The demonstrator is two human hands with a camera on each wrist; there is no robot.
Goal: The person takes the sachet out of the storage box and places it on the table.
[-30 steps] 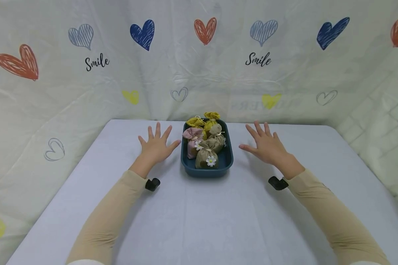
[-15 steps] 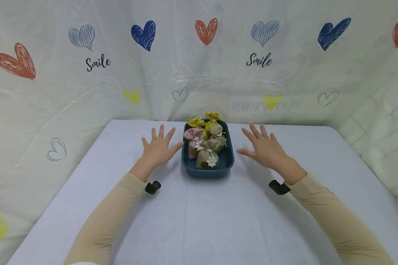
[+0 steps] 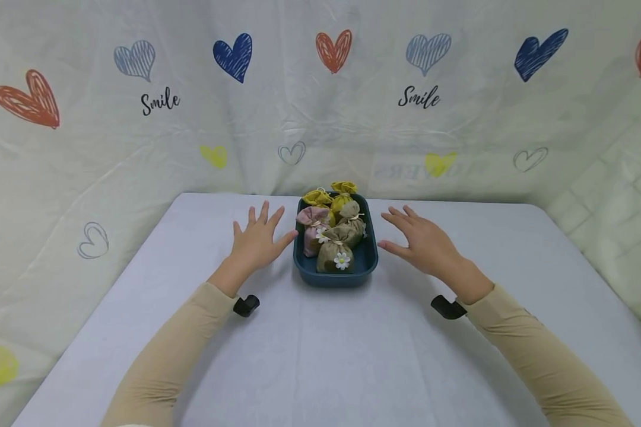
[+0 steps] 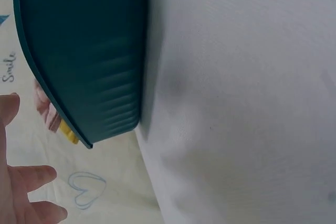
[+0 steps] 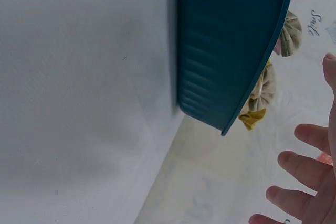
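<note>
A dark teal plastic basin (image 3: 335,280) stands on the table's far half. Drawstring pouches fill much of it: yellow ones (image 3: 344,188) at the back, a pink one (image 3: 310,242) at the left, and olive-beige ones (image 3: 332,256) at front and right, some bearing a white daisy. My left hand (image 3: 256,244) is spread left of the basin, its thumb tip right at the rim. On the other side my right hand (image 3: 427,244) has its fingers extended, thumb close to the right rim. Both wrist views show the basin's ribbed side wall (image 4: 89,51) with pouch tops above it. Neither hand holds anything.
A white cloth covers the table (image 3: 326,356), whose far edge lies just behind the basin. Beyond it hangs a pale curtain (image 3: 352,118) printed with hearts and "Smile". A small black wrist camera (image 3: 246,305) sits on the left wrist, another (image 3: 448,307) on the right.
Both hands have moved inward toward the basin. The right hand's fingers have drawn closer together. The basin and pouches stay where they stood on the table.
</note>
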